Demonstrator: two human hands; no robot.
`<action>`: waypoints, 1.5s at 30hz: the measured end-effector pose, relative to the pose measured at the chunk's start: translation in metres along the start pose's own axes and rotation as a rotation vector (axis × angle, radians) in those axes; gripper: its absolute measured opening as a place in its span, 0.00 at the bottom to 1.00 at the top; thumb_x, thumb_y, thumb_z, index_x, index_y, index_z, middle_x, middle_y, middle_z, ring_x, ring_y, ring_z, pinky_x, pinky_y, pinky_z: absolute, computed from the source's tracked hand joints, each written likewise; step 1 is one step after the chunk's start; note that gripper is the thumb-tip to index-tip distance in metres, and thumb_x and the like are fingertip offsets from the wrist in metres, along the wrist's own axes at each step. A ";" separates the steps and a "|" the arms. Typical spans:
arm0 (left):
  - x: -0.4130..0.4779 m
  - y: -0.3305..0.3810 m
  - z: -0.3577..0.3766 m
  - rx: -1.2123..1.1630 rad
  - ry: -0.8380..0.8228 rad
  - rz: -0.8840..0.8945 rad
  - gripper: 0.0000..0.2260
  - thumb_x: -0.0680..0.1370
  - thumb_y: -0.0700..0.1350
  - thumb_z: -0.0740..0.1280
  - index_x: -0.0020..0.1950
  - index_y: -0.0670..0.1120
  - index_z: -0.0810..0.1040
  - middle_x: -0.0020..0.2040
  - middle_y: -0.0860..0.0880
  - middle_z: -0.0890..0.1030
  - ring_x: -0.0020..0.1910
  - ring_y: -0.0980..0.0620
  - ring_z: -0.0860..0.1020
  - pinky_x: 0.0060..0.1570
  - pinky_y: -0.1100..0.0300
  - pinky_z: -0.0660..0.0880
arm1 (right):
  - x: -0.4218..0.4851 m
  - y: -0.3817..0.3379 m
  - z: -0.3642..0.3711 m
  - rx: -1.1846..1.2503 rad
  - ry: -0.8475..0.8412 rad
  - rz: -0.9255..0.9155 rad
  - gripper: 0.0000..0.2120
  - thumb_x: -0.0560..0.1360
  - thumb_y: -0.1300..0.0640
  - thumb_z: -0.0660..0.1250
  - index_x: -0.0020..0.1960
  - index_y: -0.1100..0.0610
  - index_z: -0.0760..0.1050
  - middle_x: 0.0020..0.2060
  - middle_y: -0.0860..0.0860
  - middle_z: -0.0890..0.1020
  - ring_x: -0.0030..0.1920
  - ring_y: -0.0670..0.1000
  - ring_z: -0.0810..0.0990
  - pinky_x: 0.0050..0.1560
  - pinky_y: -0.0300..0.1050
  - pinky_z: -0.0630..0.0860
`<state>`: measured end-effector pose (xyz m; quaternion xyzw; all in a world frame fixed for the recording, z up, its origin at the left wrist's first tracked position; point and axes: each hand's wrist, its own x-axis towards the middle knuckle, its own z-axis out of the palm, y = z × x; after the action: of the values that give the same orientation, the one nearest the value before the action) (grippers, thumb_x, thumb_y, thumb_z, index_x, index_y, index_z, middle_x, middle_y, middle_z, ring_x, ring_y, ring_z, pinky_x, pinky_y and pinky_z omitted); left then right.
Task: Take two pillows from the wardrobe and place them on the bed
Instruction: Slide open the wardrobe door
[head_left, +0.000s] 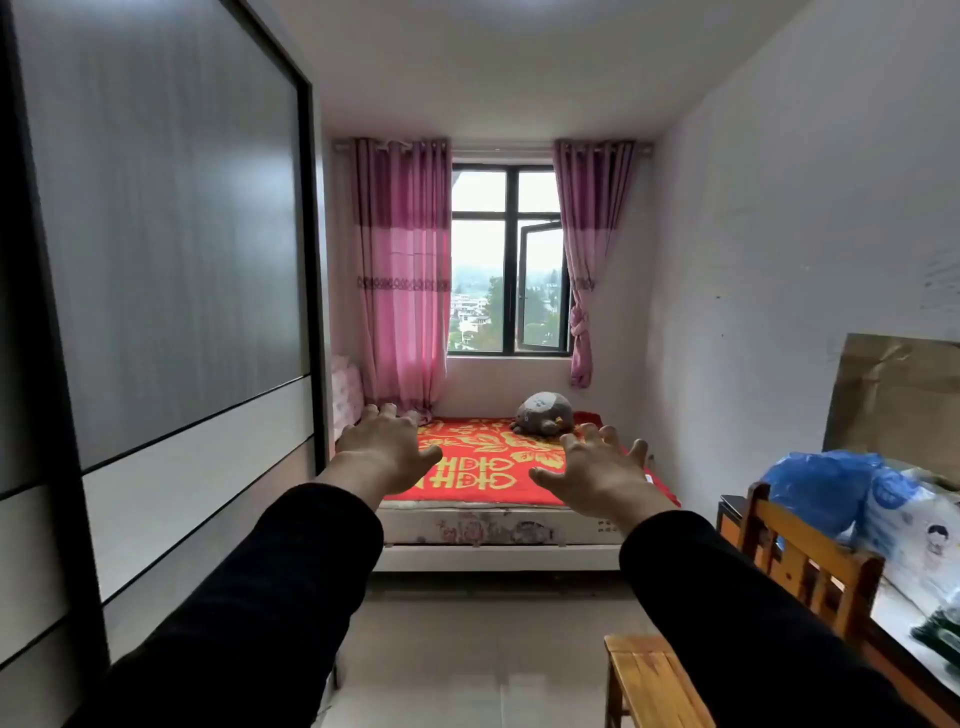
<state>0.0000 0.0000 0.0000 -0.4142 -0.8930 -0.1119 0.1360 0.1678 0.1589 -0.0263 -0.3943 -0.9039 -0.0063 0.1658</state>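
Observation:
The bed (493, 525) stands at the far end of the room under the window, covered with a red and yellow patterned blanket. A tall wardrobe (166, 291) with grey sliding doors, shut, fills the left wall. No pillow from it is visible. My left hand (387, 452) and my right hand (597, 470) are stretched out in front of me, palms down, fingers spread, holding nothing. Both arms wear dark sleeves.
A grey plush toy (543, 413) lies at the far end of the bed. Something pink and patterned (345, 395) leans beside the wardrobe's far end. A wooden chair (727, 613) and a desk with blue and white plastic bags (857, 499) crowd the right. Tiled floor runs between me and the bed.

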 end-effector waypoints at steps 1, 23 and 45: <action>0.003 0.001 0.001 0.002 0.001 -0.004 0.30 0.75 0.63 0.58 0.72 0.48 0.62 0.72 0.44 0.66 0.72 0.43 0.60 0.68 0.45 0.65 | 0.003 0.001 0.000 -0.007 0.003 0.004 0.36 0.72 0.31 0.57 0.72 0.52 0.61 0.74 0.53 0.60 0.74 0.57 0.54 0.70 0.69 0.50; 0.238 -0.087 0.118 0.146 0.026 -0.093 0.25 0.75 0.60 0.56 0.67 0.46 0.68 0.66 0.43 0.71 0.66 0.42 0.66 0.59 0.47 0.69 | 0.274 -0.090 0.127 0.047 0.037 -0.209 0.29 0.74 0.39 0.59 0.67 0.56 0.65 0.68 0.56 0.68 0.70 0.58 0.62 0.66 0.65 0.60; 0.532 -0.220 0.233 0.329 0.063 -0.454 0.17 0.76 0.52 0.55 0.59 0.45 0.73 0.63 0.44 0.73 0.62 0.44 0.69 0.54 0.49 0.69 | 0.645 -0.245 0.285 0.136 0.003 -0.753 0.23 0.74 0.44 0.62 0.63 0.58 0.68 0.63 0.56 0.71 0.65 0.58 0.66 0.61 0.64 0.63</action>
<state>-0.5338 0.3113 -0.0591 -0.1722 -0.9644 -0.0061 0.2005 -0.5004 0.4887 -0.0695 -0.0225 -0.9836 -0.0072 0.1789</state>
